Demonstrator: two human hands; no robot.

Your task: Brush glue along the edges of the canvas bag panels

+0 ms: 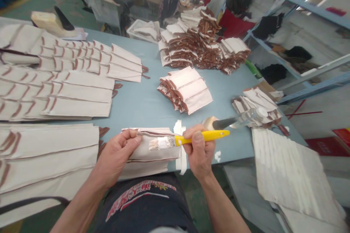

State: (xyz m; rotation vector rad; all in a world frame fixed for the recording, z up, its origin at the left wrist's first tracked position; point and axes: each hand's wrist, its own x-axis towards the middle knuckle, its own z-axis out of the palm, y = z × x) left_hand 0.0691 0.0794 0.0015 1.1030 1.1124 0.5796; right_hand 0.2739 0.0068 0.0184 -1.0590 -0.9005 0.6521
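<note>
— So, where is the piece being brushed?
— On top of a small stack of cream pieces (147, 157) at the near edge of the blue table (142, 103), right in front of the person. The yellow-handled brush (179, 140) lies across it, its whitish bristles on the top piece.
— And the hands?
— The left hand (117, 154) is curled over the stack's left end, fingers clamping it to the table. The right hand (199, 150) is closed round the brush handle, thumb on top.
— What makes a clean stroke here, would you say?
— I'd judge: hold the stack firm so the pieces don't slide, draw the bristles along the one band only, and stay light so nothing runs over the side.
— Anything close by to mind?
— A fanned pile (187, 89) lies beyond and overlapped rows (68, 80) to the left, both well apart from the brush.
</note>
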